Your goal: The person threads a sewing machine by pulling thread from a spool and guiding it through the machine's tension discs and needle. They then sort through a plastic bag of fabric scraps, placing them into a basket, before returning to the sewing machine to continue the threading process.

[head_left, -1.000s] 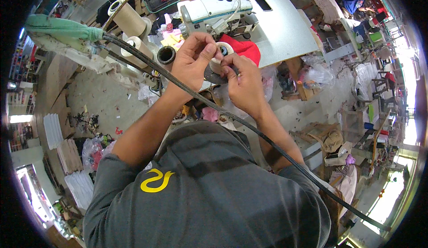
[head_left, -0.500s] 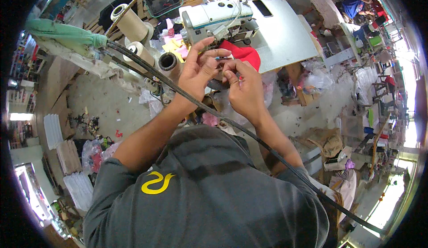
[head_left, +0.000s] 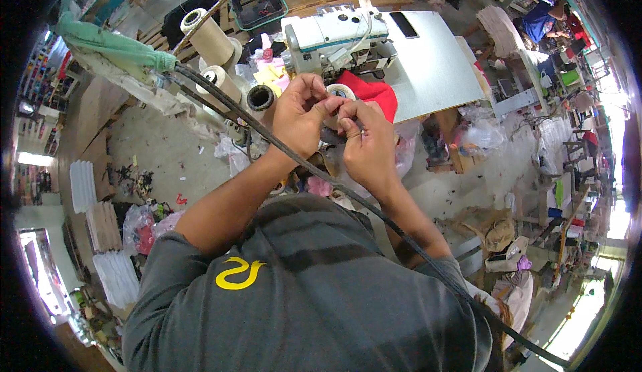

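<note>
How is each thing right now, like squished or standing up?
Left hand, pinched shut.
Right hand, pinched shut; anything tiny held can't be seen.
Phone, lying flat, dark.
Red cloth, bunched up.
Brown tube, standing, top open.
Cream thread cone, thickly wound.
Sewing machine, can't tell if running.

- Left hand [head_left: 301, 121] and right hand [head_left: 371, 138]: fingertips brought together at grip; item between fingertips too small to tell.
- Pale thread spool [head_left: 344, 90]: directly behind grip, partly hidden by fingers.
- Red cloth [head_left: 374, 95]: just beyond grip, to right.
- Sewing machine [head_left: 334, 34]: beyond grip, on worktable [head_left: 445, 71].
- Black phone [head_left: 404, 25]: farther beyond grip, to right, flat on worktable.
- Dark-rimmed tube [head_left: 266, 113]: near grip, to left; two beige cones [head_left: 212, 43] farther left.
- Black cable [head_left: 314, 169]: nearer wearer than grip, crossing view of both forearms diagonally.
</note>
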Tool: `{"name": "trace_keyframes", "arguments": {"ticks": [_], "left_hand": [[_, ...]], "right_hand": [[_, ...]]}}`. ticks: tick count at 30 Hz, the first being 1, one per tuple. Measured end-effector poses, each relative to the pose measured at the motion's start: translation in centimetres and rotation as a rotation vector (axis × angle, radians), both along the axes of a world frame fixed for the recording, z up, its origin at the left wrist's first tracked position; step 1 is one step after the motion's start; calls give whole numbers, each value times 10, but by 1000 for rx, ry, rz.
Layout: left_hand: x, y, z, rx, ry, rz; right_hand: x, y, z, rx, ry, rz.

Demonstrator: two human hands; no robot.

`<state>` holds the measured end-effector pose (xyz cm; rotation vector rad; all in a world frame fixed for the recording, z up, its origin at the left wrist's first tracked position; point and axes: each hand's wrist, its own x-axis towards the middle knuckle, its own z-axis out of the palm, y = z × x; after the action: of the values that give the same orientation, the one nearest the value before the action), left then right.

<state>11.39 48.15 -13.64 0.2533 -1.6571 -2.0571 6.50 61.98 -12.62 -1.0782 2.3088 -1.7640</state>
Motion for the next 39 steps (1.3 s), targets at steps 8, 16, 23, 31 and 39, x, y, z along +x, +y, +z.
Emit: {"name": "trace_keyframes", "arguments": {"ticks": [8,16,23,31,39], "left_hand": [[-8,3,17,12,14,1],[-8,10,23,-123,13,59],[-9,18,21,-182,22,109],[-11,31,24,-114,54,100],[-1,36,23,-234,20,151]], "right_hand": [[-8,1,-5,-11,-60,62],[-14,1,-1,-197,-254,107],[-28,2,-5,-23,49,68],[-42,10,-7,-31,235,152],[-41,20,-3,-1,-12,111]]}}
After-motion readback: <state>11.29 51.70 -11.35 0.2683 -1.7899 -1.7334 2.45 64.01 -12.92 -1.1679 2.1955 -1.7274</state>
